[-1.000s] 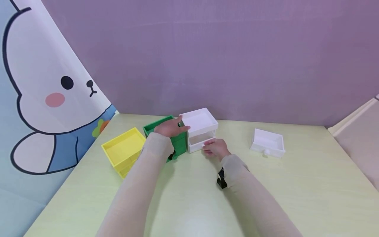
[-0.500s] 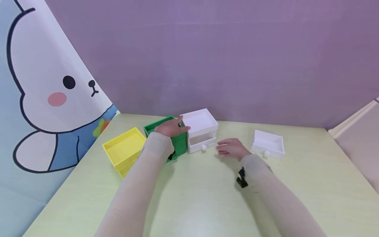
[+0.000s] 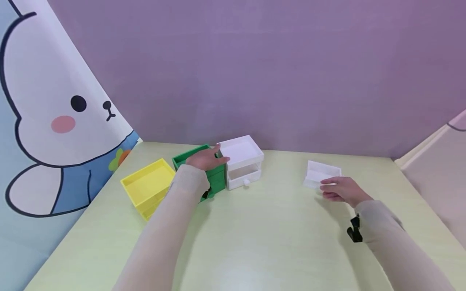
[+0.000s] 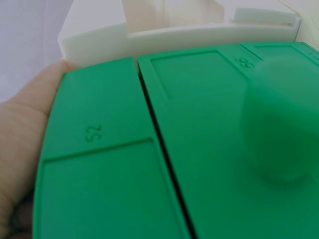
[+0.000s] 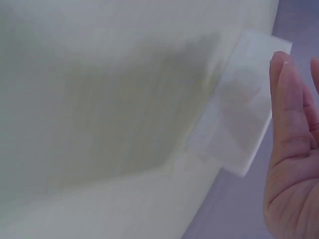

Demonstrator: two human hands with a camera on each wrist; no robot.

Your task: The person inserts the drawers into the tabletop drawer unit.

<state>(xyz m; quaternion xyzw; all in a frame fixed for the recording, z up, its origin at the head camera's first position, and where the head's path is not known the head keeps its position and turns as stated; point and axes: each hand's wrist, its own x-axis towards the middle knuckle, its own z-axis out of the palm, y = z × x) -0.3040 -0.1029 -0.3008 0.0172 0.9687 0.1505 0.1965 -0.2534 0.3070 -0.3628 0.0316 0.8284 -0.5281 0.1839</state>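
In the head view my left hand (image 3: pixel 206 158) reaches over the green drawer box (image 3: pixel 216 180), its thumb and a finger spread at the left edge of the white drawer unit (image 3: pixel 242 155). That unit has an open gap above a lower drawer with a round knob. In the left wrist view the green box (image 4: pixel 114 149) fills the foreground, part of the hand beside it. At the right, my right hand (image 3: pixel 344 190) hovers by a loose white drawer (image 3: pixel 316 173), partly covering it. The right wrist view shows its fingers extended beside the drawer (image 5: pixel 239 94), apparently holding nothing.
A yellow drawer box (image 3: pixel 149 182) stands left of the green one, partly behind the left sleeve. The pale table (image 3: pixel 269 238) ends at a purple backdrop (image 3: pixel 276 81). A cloth with a cartoon animal (image 3: pixel 65 105) hangs at the left.
My right hand has let go of the white unit's lower drawer knob and moved right to the loose white drawer. The left hand has stayed at the white unit.
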